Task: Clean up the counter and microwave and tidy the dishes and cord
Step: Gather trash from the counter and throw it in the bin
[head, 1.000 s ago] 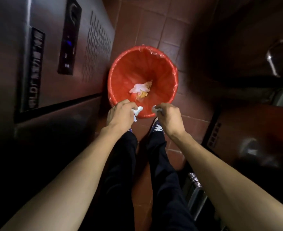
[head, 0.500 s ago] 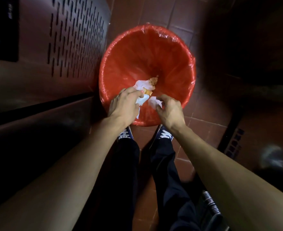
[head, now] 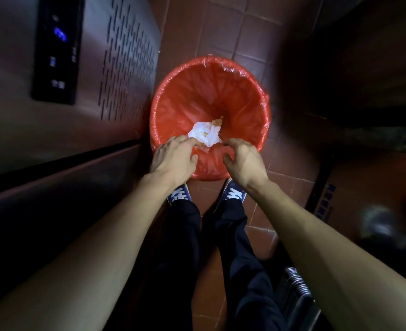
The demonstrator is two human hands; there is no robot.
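A red bin lined with a red plastic bag (head: 240,96) stands on the tiled floor below me. Crumpled white tissue (head: 205,134) with some orange food scraps lies at its bottom. My left hand (head: 175,160) hovers over the bin's near rim with loosely spread fingers and holds nothing. My right hand (head: 243,161) hovers beside it, fingers loosely curled, also holding nothing. Both hands are above the tissue and apart from it.
A tall stainless steel appliance (head: 61,111) with a dark control panel (head: 56,48) and vent slots fills the left side, close to the bin. A cardboard box (head: 373,194) sits at the right. My feet in blue shoes stand just before the bin.
Both hands held white tissue pieces over the bin's rim; they let go, and the tissue now lies at the bottom of the bin. The hands hang with nothing in them.
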